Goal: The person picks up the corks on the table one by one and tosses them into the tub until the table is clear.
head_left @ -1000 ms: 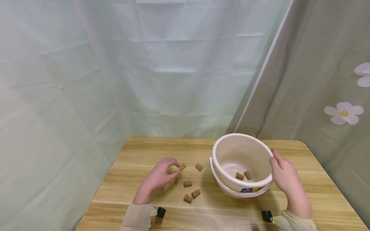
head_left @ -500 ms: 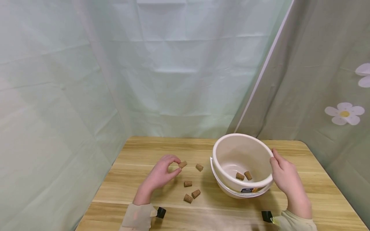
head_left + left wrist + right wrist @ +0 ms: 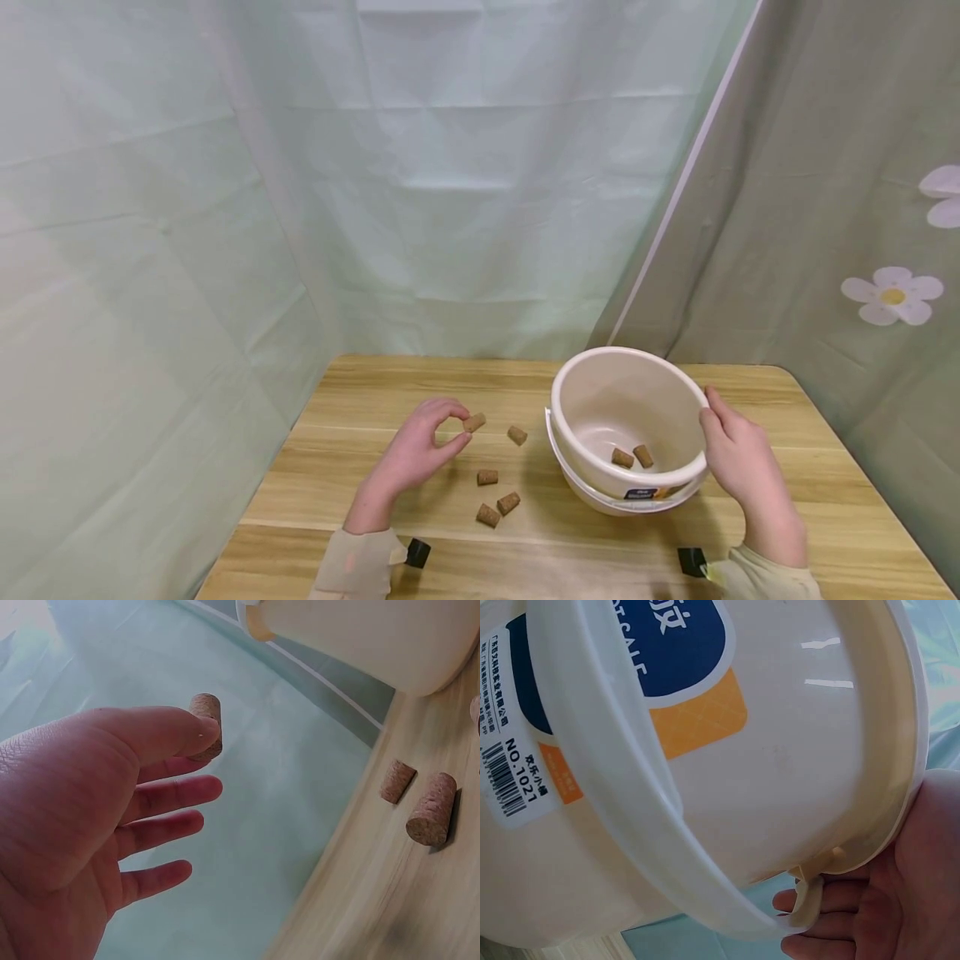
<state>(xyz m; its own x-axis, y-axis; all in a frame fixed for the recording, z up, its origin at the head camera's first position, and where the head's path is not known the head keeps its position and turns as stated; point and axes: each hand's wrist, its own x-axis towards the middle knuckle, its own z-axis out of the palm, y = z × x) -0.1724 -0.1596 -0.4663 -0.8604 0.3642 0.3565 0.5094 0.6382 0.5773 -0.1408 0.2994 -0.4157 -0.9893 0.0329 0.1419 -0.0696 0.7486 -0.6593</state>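
Between the thumb and index finger of my left hand (image 3: 415, 447) a small tapered cork (image 3: 474, 422) is pinched; the other fingers stretch out loosely in the left wrist view. My right hand (image 3: 744, 457) grips the right rim of a cream plastic bucket (image 3: 626, 385), thumb on the rim and fingers outside near the handle joint. Two corks (image 3: 622, 458) lie inside on the bucket's bottom. Several more corks (image 3: 487, 477) are scattered on the table between my left hand and the bucket. The white handle (image 3: 622, 765) hangs down across the bucket's label (image 3: 697, 720).
The wooden table (image 3: 360, 379) has a pale green curtain (image 3: 480, 208) behind it and on its left. A grey-green curtain with flowers (image 3: 892, 295) hangs along the right side. Black wrist pieces (image 3: 417, 552) stick out by both sleeves.
My left hand has risen slightly with the cork pinched in it. The bucket, my right hand and the other corks stay where they were.
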